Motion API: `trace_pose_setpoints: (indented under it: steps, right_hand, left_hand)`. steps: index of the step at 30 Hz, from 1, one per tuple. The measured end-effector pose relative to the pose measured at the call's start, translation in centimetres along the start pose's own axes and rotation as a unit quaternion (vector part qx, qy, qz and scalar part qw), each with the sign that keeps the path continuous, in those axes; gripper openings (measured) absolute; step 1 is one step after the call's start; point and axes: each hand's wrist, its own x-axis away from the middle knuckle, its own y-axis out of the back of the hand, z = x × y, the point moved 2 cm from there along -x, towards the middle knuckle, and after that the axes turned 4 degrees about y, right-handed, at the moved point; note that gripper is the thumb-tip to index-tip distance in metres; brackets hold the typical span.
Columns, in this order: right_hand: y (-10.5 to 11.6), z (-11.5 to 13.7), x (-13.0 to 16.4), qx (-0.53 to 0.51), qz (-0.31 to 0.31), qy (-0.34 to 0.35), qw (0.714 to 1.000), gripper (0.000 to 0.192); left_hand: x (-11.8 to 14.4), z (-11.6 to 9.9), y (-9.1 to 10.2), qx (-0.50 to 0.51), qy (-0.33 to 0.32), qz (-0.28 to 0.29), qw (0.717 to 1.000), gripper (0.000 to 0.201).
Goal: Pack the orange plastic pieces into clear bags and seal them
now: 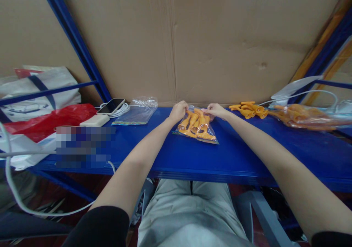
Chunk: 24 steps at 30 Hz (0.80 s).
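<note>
Both hands, left hand (pixel 178 111) and right hand (pixel 216 110), pinch the top edge of a clear bag (pixel 197 126) of orange parts on the blue bench (pixel 242 155).

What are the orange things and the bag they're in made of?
The orange pieces look like moulded plastic: one even colour, smooth and slightly glossy. The bag seems to be thin clear plastic film, since you see through it and it wrinkles and shines. Both hands pinch its top edge.
</note>
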Motion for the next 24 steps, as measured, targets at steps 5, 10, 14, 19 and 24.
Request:
trace_pose_setpoints:
  steps: [5, 10, 14, 19, 24]
  right_hand:
    - [1.2, 0.8, -0.6, 0.031, 0.123, 0.002, 0.992, 0.052]
    - [2.0, 1.3, -1.2, -0.023, 0.265, -0.035, 0.963, 0.045]
    - [2.1, 1.7, -1.3, -0.046, 0.309, -0.050, 0.949, 0.035]
    - [1.0, 1.4, -1.0, -0.099, 0.299, -0.049, 0.948, 0.026]
    - [0.1, 1.0, 0.2, -0.145, 0.287, -0.070, 0.945, 0.020]
  left_hand:
    - [0.0, -0.3, -0.2, -0.024, -0.071, -0.047, 0.996, 0.030]
    - [-0.1, -1.2, 0.2, -0.033, -0.124, -0.081, 0.988, 0.030]
    - [-0.4, -1.9, 0.4, -0.039, -0.156, -0.084, 0.983, 0.029]
    - [-0.4, -2.4, 0.4, -0.070, -0.173, -0.066, 0.980, 0.027]
    - [0.0, -2.4, 0.1, -0.134, -0.151, -0.010, 0.979, 0.024]
